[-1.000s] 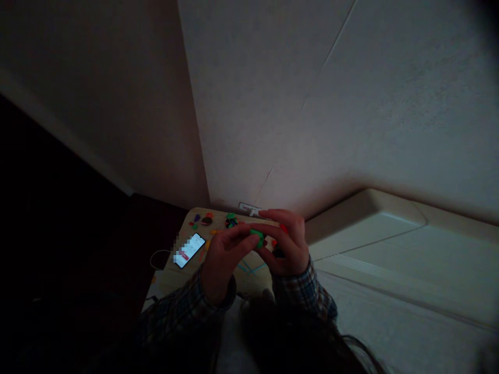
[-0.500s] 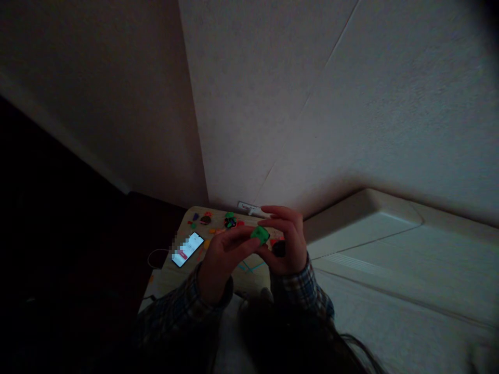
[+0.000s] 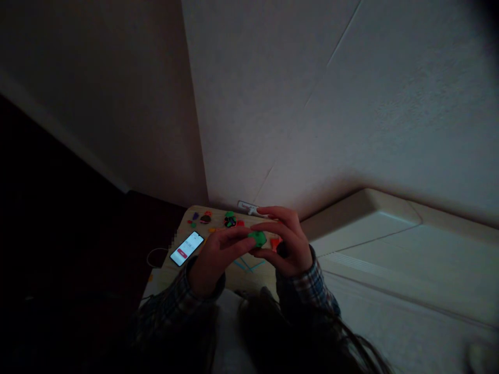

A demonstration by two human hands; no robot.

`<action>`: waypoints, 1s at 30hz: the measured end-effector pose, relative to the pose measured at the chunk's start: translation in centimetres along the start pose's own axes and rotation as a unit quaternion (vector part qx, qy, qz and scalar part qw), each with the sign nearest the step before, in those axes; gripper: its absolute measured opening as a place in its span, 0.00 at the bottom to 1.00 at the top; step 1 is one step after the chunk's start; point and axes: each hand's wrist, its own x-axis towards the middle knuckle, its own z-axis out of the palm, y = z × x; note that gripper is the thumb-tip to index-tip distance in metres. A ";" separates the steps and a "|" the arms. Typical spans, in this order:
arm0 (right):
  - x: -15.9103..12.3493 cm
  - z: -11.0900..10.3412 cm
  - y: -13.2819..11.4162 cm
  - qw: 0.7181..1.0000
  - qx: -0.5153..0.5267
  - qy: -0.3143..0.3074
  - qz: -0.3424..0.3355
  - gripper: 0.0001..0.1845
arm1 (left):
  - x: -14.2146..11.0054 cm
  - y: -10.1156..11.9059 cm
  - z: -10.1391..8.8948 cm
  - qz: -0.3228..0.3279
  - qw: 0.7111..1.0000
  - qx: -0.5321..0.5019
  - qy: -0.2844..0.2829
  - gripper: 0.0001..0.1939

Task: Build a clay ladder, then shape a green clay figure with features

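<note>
A small lump of green modelling clay (image 3: 258, 239) is held between both hands above a small wooden table (image 3: 232, 280). My left hand (image 3: 220, 253) pinches its left side, thumb and fingertips pressed against it. From the other side my right hand (image 3: 286, 241) grips it between thumb and fingers, with the upper fingers arched over it. Under my right hand lies a red-orange piece (image 3: 275, 244), partly covered. Thin blue strips (image 3: 246, 266) rest on the table below the clay.
A lit phone (image 3: 187, 248) lies on the table's left side. Toward the back are a dark round piece with green and red bits (image 3: 230, 221), a brown and orange piece (image 3: 206, 217) and small coloured bits. A pale headboard (image 3: 362, 223) stands right, a wall (image 3: 273, 104) behind.
Both hands have shifted slightly; the green clay has turned and now shows a flatter, wider face. My right hand's fingers have closed further over it.
</note>
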 end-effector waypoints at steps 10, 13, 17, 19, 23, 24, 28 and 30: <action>0.2 0.1 -0.5 0.999 -0.009 0.035 -0.010 0.09 | -0.1 -0.1 -0.1 0.015 1.000 -0.007 -0.017 0.09; 0.3 0.2 -0.5 0.999 -0.008 0.043 -0.016 0.08 | -0.2 0.1 -0.2 0.011 1.000 -0.002 -0.022 0.09; 0.4 0.3 -0.5 0.999 -0.005 0.044 -0.023 0.08 | -0.2 0.3 -0.3 0.005 0.999 0.000 -0.036 0.09; 0.4 0.3 -0.5 0.999 -0.006 0.042 -0.027 0.08 | -0.2 0.2 -0.4 0.005 0.999 -0.001 -0.041 0.09; 0.3 0.3 -0.4 0.998 -0.007 0.045 -0.041 0.08 | -0.1 0.1 -0.5 0.012 0.998 0.014 -0.057 0.08; 0.3 0.3 -0.3 0.998 -0.008 0.045 -0.043 0.08 | -0.1 0.1 -0.6 0.014 0.998 0.019 -0.060 0.08; 0.2 0.3 -0.3 0.998 -0.009 0.050 -0.046 0.09 | -0.1 0.1 -0.7 0.011 0.997 0.018 -0.069 0.08; 0.1 0.3 -0.3 0.998 -0.007 0.051 -0.045 0.09 | -0.1 0.1 -0.7 0.008 0.997 0.012 -0.070 0.09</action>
